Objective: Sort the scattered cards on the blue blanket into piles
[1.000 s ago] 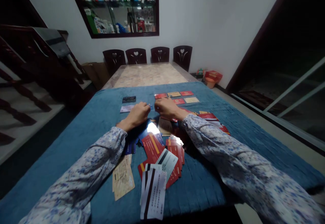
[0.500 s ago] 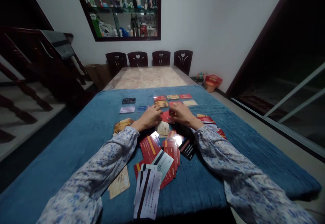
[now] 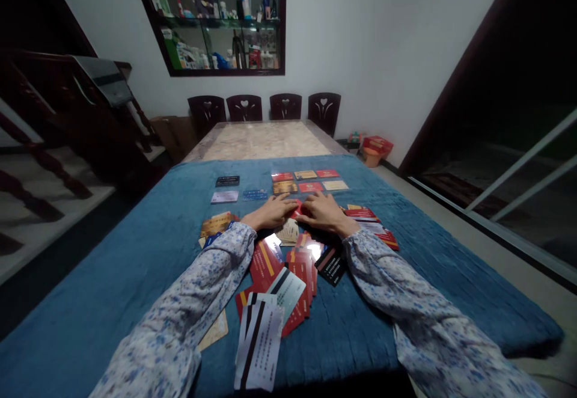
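Note:
Between my two hands is a red card [image 3: 296,210], mostly covered by the fingers. My left hand [image 3: 274,211] has its fingers bent on the card's left side, and my right hand [image 3: 325,211] pinches at its right side. Just below them lies a small stack of cream cards [image 3: 287,232]. Closer to me a loose pile of red cards [image 3: 265,261] spreads over the cloth, with white striped cards [image 3: 260,344] on top at the near end. A black card [image 3: 331,264] lies near my right wrist.
Beyond my hands, cards lie in rows, among them a red card [image 3: 311,187], a blue card [image 3: 255,195] and a black card [image 3: 228,181]. Gold cards [image 3: 217,225] sit left, more red cards [image 3: 369,223] right. Chairs [image 3: 286,106] stand past the blue cloth [image 3: 148,254].
Both hands have drawn slightly back from the far rows, uncovering the red card in the nearer one. My left forearm has shifted right, and blue cards now show beside the gold ones.

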Demonstrator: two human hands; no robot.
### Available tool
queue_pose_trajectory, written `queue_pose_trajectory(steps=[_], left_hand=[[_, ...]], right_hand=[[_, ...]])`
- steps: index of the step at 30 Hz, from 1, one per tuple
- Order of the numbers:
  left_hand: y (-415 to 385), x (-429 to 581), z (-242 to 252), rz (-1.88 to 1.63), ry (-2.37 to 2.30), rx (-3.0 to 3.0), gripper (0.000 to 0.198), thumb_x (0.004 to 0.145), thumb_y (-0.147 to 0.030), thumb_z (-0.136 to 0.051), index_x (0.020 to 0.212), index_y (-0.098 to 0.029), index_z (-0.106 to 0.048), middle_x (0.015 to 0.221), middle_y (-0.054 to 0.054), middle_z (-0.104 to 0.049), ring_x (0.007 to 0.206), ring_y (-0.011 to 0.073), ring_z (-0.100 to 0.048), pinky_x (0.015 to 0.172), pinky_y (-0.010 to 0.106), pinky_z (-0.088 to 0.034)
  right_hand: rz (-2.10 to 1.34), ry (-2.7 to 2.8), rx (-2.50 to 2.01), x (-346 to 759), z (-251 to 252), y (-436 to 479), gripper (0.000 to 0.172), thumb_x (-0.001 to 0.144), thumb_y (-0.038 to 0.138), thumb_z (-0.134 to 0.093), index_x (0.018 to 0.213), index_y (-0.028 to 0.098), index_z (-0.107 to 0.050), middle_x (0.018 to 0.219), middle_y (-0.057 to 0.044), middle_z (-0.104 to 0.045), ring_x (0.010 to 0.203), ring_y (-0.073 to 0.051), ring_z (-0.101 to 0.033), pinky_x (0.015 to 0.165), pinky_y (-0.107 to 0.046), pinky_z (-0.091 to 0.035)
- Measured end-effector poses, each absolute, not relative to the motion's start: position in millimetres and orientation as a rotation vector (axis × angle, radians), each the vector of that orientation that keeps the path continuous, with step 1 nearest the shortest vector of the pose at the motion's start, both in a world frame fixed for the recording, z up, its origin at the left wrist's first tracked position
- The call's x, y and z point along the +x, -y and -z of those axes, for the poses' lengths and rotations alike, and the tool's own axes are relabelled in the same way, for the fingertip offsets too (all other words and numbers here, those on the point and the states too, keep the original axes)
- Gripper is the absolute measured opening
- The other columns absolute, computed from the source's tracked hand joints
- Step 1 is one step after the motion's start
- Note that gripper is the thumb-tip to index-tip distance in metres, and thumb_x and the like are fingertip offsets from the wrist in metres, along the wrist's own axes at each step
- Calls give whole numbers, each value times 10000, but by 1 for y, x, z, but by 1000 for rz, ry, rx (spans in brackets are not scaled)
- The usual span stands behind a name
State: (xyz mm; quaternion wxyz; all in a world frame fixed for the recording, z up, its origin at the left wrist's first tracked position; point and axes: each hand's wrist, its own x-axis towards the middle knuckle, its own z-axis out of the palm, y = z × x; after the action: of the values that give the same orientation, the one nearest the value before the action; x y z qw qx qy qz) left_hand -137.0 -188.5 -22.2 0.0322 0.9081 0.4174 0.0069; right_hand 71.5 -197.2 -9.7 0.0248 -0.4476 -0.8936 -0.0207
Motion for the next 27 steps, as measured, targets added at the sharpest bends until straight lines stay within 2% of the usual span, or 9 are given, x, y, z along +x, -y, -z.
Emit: queue_pose_trajectory(steps=[7, 13, 15, 19, 23, 27], left_hand=[[197, -145, 19, -121, -1325, 2771, 317, 933, -147, -494, 1150, -204, -717, 1434, 111, -635, 1476, 342, -377, 1104, 517, -413], [197, -153, 12, -127, -1278, 2737, 193, 935, -230, -526, 961, -182, -710, 1103, 114, -719, 1300, 297, -515, 1085, 445, -425], [198, -154, 9, -126, -1303, 2718, 149, 909, -238, -562, 927, -189, -702, 1034, 97, -713, 1282, 295, -517, 1097, 464, -412], [202, -153, 6, -186, -1332, 2724, 168, 895, -215, -577, 989, -198, -715, 1063, 92, -685, 1247, 294, -522, 1106, 532, -395], [203, -150, 5, -178, -1359, 2762, 240, 945, -212, -532, 1096, -218, -719, 1041, 86, -651, 1140, 265, -553, 1056, 509, -435], [204, -150, 3, -93, -1336, 2810, 187, 955, -243, -554, 942, -192, -734, 1025, 87, -630, 1072, 248, -560, 1045, 492, -436]], right_hand=[[46, 2798, -1299, 69, 5, 207, 394, 1002, 513, -568, 1154, 196, -745, 1268, -148, -697, 1182, -317, -509, 878, -390, -392], [44, 2776, -1256, 69, 12, 206, 347, 1003, 468, -572, 1177, 222, -744, 1231, -120, -713, 1160, -303, -512, 889, -392, -358], [53, 2767, -1237, 68, 14, 206, 328, 997, 439, -575, 1166, 218, -747, 1207, -116, -717, 1153, -301, -513, 888, -392, -349], [95, 2742, -1227, 66, 17, 209, 294, 979, 356, -564, 1139, 191, -748, 1162, -126, -720, 1114, -290, -527, 865, -389, -342], [118, 2706, -1196, 63, 19, 211, 286, 963, 316, -552, 1125, 187, -749, 1109, -126, -724, 1079, -278, -531, 857, -390, -342], [117, 2677, -1177, 62, 23, 209, 272, 953, 315, -564, 1083, 180, -760, 1054, -122, -729, 1071, -275, -534, 860, -389, -337]])
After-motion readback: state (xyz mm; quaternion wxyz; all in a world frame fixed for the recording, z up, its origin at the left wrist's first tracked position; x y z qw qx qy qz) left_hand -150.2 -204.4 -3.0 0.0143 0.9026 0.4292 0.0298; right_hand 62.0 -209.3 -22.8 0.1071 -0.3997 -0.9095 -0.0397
